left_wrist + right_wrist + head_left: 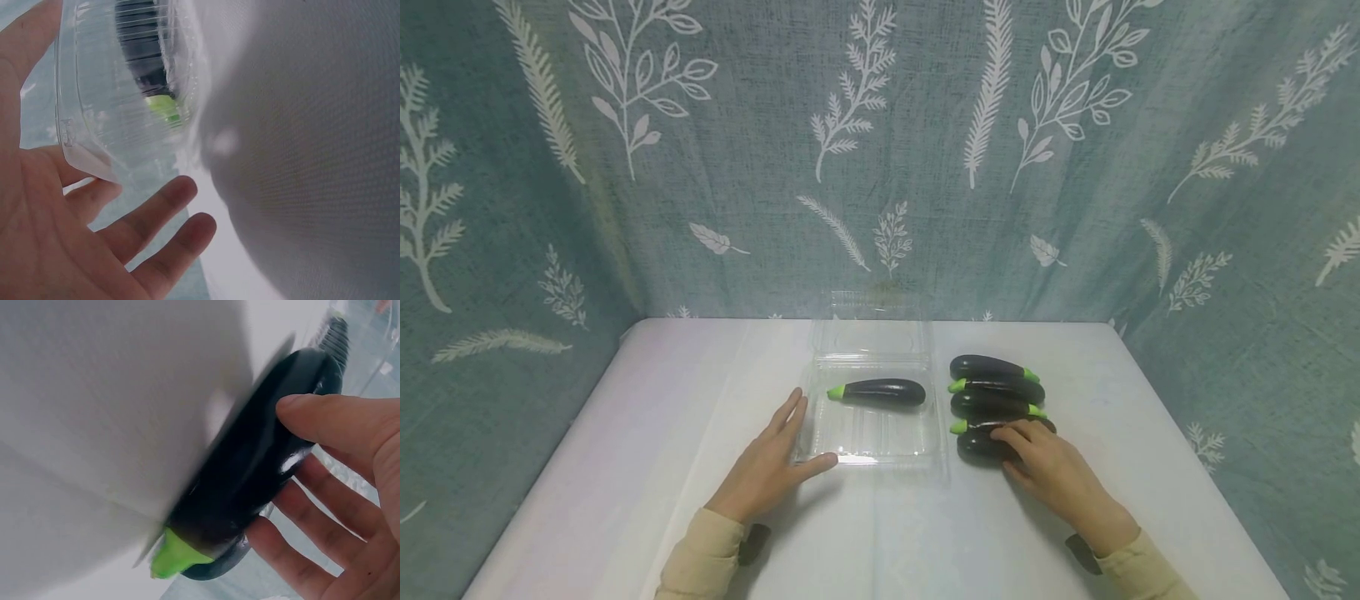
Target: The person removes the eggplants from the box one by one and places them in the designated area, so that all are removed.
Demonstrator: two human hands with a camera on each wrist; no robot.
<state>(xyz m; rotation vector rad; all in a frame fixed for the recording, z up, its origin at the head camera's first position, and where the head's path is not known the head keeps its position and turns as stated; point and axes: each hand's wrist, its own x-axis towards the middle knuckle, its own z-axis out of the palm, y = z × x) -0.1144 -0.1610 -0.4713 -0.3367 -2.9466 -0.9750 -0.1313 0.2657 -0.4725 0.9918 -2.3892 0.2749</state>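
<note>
A clear plastic clamshell box [865,437] lies opened out, its lid [872,340] toward the back. Inside the tray rests one dark eggplant [886,390], its green cap pointing left. My left hand [767,467] spans the tray's front left corner, thumb along the front edge and fingers extended by the left side. To the right of the box, my right hand [1051,468] grips the nearest eggplant [981,448] of a row. The right wrist view shows the thumb on one side of this eggplant [231,472] and the fingers on the other.
Several more eggplants [992,367] lie side by side behind the gripped one, caps pointing alternately left and right. They sit close to the box's right side. A patterned green curtain [760,217] stands around the back and sides of the white table [625,467].
</note>
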